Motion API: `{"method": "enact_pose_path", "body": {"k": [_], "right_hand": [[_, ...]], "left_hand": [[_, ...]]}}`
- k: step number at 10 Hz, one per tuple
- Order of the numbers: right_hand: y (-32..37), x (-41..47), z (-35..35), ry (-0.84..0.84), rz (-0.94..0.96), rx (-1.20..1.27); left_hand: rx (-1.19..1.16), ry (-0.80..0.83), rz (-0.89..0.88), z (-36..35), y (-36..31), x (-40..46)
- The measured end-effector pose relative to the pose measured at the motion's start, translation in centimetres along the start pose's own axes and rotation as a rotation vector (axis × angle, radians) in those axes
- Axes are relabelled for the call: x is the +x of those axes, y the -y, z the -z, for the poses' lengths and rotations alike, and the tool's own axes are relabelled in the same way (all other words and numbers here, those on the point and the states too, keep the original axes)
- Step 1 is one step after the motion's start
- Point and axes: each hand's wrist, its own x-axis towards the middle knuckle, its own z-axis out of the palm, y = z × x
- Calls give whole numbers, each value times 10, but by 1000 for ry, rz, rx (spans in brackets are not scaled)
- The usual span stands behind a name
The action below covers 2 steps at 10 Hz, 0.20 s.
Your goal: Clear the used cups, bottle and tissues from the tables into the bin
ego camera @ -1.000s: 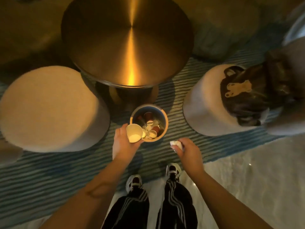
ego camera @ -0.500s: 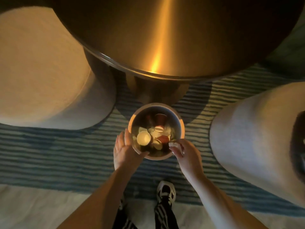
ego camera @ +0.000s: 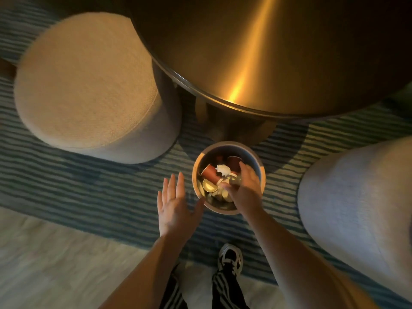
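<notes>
A small round bin (ego camera: 227,144) stands on the striped rug just in front of the table's base. Inside it lie red paper cups (ego camera: 210,173), a pale cup (ego camera: 209,186) and a crumpled white tissue (ego camera: 223,169) on top. My right hand (ego camera: 246,188) hovers over the bin's right half, fingers loose and apart, with the tissue lying free just beyond the fingertips. My left hand (ego camera: 175,206) is flat and spread, palm down, just left of the bin's rim, holding nothing.
A round brass-coloured table (ego camera: 267,52) overhangs the bin from behind. A beige round pouf (ego camera: 84,81) sits at the left and a grey one (ego camera: 361,197) at the right. The blue striped rug (ego camera: 89,181) meets pale floor near my shoe (ego camera: 230,258).
The pale cup left my left hand and lies in the bin. My right hand moved over the bin and let go of the tissue. The view has come closer.
</notes>
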Motion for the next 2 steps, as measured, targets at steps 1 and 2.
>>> {"method": "enact_pose_path", "body": {"k": [1,2], "right_hand": [[12,-29,28,-2,-4,-44],[30,-67,73,-26,17,-43]], "left_hand": [[-27,-8,1,30,-10,-13],[-13,-3,0,73,-21,-29]]}}
